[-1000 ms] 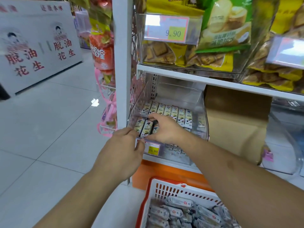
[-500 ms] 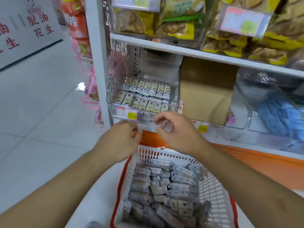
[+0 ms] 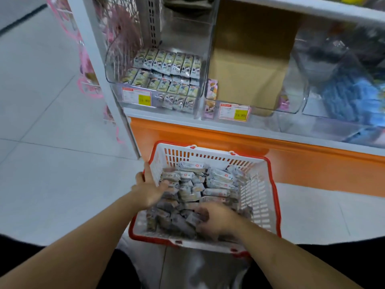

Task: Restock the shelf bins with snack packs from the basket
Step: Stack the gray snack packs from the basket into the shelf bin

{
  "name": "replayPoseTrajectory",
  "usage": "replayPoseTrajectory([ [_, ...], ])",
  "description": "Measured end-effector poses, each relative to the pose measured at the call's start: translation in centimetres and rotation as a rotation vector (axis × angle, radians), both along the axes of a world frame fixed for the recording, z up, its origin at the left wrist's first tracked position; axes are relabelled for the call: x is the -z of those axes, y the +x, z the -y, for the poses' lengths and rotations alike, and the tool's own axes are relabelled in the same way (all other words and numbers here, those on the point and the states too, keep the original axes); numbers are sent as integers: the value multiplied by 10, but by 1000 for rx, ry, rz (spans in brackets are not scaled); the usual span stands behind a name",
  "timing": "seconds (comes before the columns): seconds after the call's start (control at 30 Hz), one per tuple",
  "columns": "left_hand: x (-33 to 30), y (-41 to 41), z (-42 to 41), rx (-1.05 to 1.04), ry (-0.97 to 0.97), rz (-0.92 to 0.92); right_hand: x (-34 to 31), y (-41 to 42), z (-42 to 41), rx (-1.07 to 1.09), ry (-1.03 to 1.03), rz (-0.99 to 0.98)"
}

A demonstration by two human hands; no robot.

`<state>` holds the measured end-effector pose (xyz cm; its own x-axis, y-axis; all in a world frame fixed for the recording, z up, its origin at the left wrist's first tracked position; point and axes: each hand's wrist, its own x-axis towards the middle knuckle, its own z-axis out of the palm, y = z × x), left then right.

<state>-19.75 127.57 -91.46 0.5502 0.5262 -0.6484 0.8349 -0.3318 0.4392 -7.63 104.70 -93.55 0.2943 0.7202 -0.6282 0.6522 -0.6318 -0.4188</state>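
Head view: both your hands are down in the basket (image 3: pixel 258 192), the white one with the red rim sitting on the floor (image 3: pixel 52 163) right in front of the shelf (image 3: pixel 208 122). Your left hand (image 3: pixel 149 189) is at the basket's left wall, thumb up along the rim and fingers curled onto the snack packs (image 3: pixel 216 182) near that side. Your right hand (image 3: pixel 216 221) is at the near right of the pile, fingers curled into the packs, though it's blurry so I can't tell exactly how many it's got. The basket is pretty full of grey-silver packs.

Further back, the clear bin (image 3: pixel 158 80) at the shelf's left end has rows of packs lined up in it, with a price tag (image 3: pixel 136 97) on its front. Just right of it is a cardboard box (image 3: pixel 248 76) inside the next bin, and a blurry blue thing (image 3: pixel 352 94) at the far right.
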Motion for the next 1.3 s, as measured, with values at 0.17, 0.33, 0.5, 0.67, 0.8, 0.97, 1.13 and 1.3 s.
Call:
replayPoseTrajectory([
  [0.17, 5, 4, 2, 5, 32, -40, 1, -13, -9, 97, -29, 50],
  [0.33, 2, 5, 1, 25, 30, -63, 4, -8, -8, 262, 62, -48],
  [0.5, -36, 17, 3, 59, 204, -41, -51, 20, -29, 419, 186, -213],
  [0.67, -129, 43, -3, 155, -34, 300, -146, 61, -49, 415, 412, -373],
  [0.8, -188, 36, -2, 203, -274, 458, -211, 77, -42, 352, 581, -532],
  [0.97, -213, 20, 6, 212, -536, 520, -235, 73, -37, 346, 705, -604],
  [1.13, -220, 27, 0, -41, -514, 678, -237, 63, -52, 414, 791, -267],
  [1.3, -217, 32, -12, -421, -593, 830, -238, 42, -55, 234, 649, -196],
])
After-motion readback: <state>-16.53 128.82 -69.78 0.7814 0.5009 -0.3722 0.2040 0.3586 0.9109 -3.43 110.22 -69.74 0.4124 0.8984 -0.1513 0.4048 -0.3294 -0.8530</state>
